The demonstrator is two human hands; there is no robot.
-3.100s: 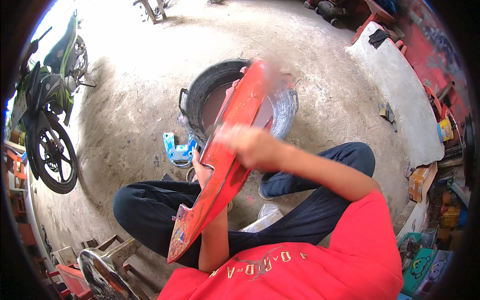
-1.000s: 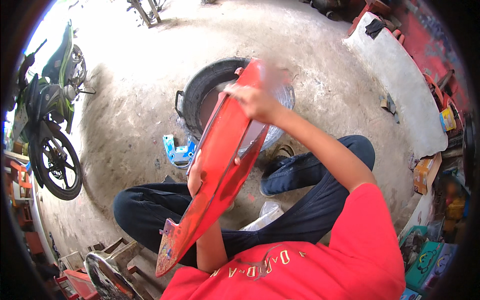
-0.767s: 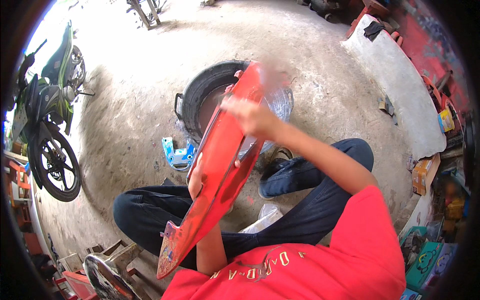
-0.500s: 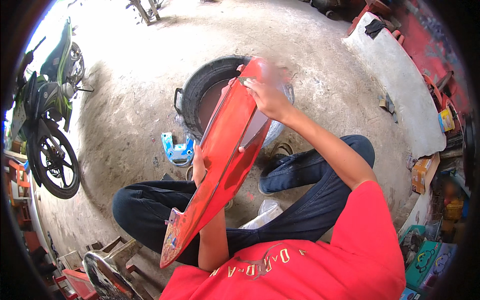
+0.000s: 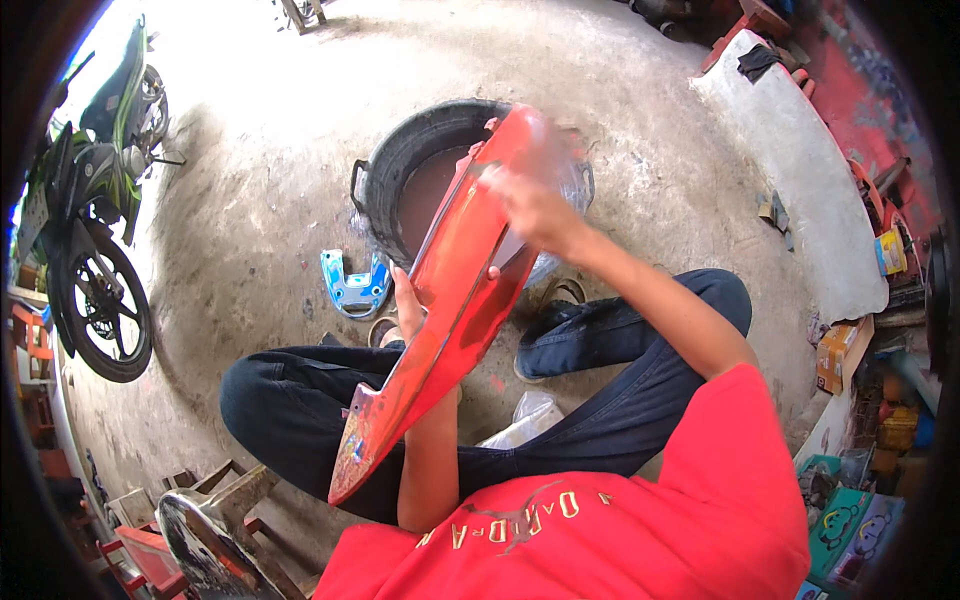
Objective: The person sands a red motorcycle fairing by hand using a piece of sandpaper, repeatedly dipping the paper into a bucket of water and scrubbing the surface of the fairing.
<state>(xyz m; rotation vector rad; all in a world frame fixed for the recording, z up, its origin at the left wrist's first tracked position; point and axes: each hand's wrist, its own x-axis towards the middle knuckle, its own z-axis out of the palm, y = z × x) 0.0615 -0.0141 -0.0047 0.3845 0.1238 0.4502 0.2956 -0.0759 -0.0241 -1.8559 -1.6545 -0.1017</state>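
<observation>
Red panel (image 5: 445, 290) partly hides tub (image 5: 388, 190) near blue piece (image 5: 356, 294).

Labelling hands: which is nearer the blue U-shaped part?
Left: the left hand, holding the red panel, is right of the blue part; the right hand is farther, near the panel's far end.

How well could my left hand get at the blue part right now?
Probably not well without letting go: your left hand is holding the red panel. Otherwise the way looks free, as the blue part lies close by with nothing on it.
</observation>
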